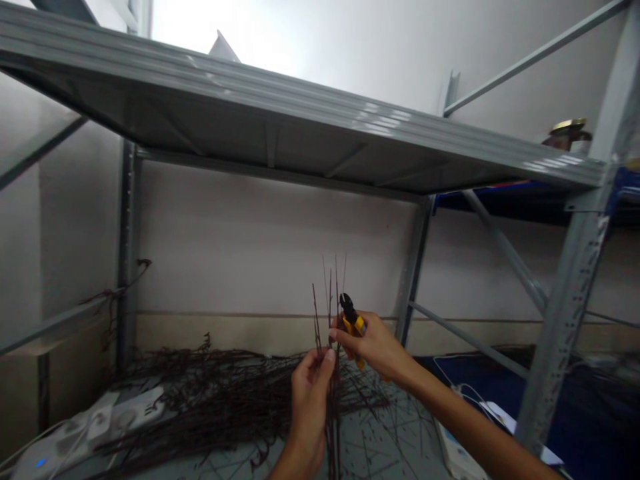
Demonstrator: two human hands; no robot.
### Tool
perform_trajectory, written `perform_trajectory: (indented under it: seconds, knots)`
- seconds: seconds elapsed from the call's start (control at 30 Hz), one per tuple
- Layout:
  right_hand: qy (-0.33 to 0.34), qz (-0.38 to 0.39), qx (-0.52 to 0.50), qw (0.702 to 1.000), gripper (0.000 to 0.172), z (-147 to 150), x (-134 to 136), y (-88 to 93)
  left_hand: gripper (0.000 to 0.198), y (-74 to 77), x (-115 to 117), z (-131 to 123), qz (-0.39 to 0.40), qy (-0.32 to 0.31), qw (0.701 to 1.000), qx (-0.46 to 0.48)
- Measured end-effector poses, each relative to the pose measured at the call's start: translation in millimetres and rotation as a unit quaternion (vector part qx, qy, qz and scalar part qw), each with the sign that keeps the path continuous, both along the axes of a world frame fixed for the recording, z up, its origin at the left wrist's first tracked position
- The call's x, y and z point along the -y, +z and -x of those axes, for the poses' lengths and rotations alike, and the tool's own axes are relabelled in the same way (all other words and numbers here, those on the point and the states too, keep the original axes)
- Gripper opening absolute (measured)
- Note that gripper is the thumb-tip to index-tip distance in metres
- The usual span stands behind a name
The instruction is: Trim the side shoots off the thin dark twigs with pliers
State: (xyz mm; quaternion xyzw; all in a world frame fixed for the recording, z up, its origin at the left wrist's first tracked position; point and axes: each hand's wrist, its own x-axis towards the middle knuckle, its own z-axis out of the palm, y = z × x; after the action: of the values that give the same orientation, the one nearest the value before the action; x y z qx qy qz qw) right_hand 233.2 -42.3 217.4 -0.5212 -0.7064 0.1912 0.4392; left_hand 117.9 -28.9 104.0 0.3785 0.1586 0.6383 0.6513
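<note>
Far left of the frame you've got a metal shelf post (125, 253), with a few dark twig bits (107, 293) caught around the brace beside it. Lower left there's a white power strip (145, 402) with plugs in it, plus a little blue light (41, 462) glowing near the bottom corner. Next to that, a big messy pile of dark twigs (235, 393) sprawls across the grey table (367, 443) to the lower middle.

Your left hand (313, 380) is at lower center, thumb and fingers pinched closed on a small bunch of thin stems (330, 393). The bunch stands roughly upright, tips poking up around mid-frame, lower ends running off the bottom edge.

Just right of the stems are the cutters (354, 323), yellow handles and black head, head pointing up. Your right hand (370, 340) is wrapped around the handles, thumb and finger right up at the stems; can't tell if they're pinching one too, or how far the blades are apart.

Lower right, under your forearm, a white box (455, 450) sits by a blue surface (430, 363) with a loose cable (450, 380). Upper right, a gold-lidded jar (569, 135) sits on the shelf (300, 93).
</note>
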Motion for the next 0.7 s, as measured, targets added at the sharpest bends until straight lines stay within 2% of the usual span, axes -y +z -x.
perform_trajectory:
  seconds: [0.2,0.7]
  knots:
    - [-0.023,-0.003,0.002,1.0,0.016,-3.6,0.8,-0.4,0.038,0.6,-1.0,-9.4,0.012,0.014,0.999,0.027]
    - [-0.062,-0.02,0.032,0.997,0.018,-9.4,1.5,-9.1,0.037,-3.6,0.4,-19.4,0.072,-0.005,0.994,0.083]
